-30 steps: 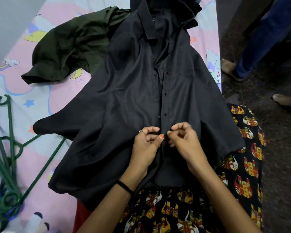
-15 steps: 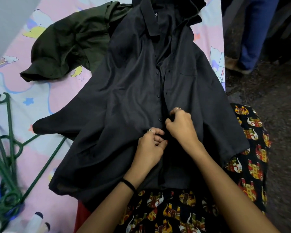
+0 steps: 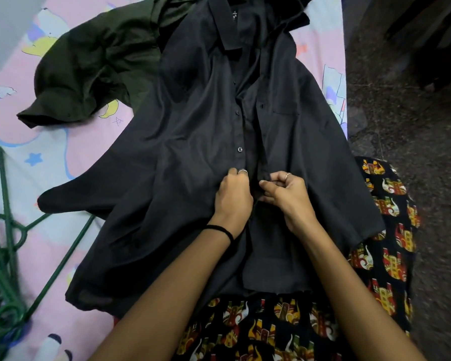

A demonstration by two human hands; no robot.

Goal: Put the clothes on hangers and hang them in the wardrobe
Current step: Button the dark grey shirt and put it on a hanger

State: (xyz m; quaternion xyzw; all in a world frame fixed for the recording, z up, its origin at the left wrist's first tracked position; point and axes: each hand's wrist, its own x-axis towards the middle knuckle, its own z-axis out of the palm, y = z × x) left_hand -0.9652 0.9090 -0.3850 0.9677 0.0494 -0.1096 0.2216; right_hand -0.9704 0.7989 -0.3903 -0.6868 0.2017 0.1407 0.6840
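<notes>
Hands moved up the placket since a second ago: both were pinching low on the black shirt (image 3: 193, 142), then the right went up first and the left followed. At this moment the left hand (image 3: 233, 192) gripped the button-side edge just below a visible button, fingers curled on cloth. Right hand (image 3: 284, 194) pinched the opposite placket edge, thumb and forefinger clamped on the fold. Front was parted above the hands; below them I couldn't tell if it was closed. Looked like unbuttoning, working upward, but could have been buttoning.

Shirt lay spread collar-away on the bed (image 3: 16, 142), hem over the person's lap. Green shirt (image 3: 89, 69) sat crumpled beside it, partly under its shoulder. Green hangers (image 3: 8, 256) were piled at the bed's left edge, well apart from the hands. Nothing was on a hanger yet; task was early.
</notes>
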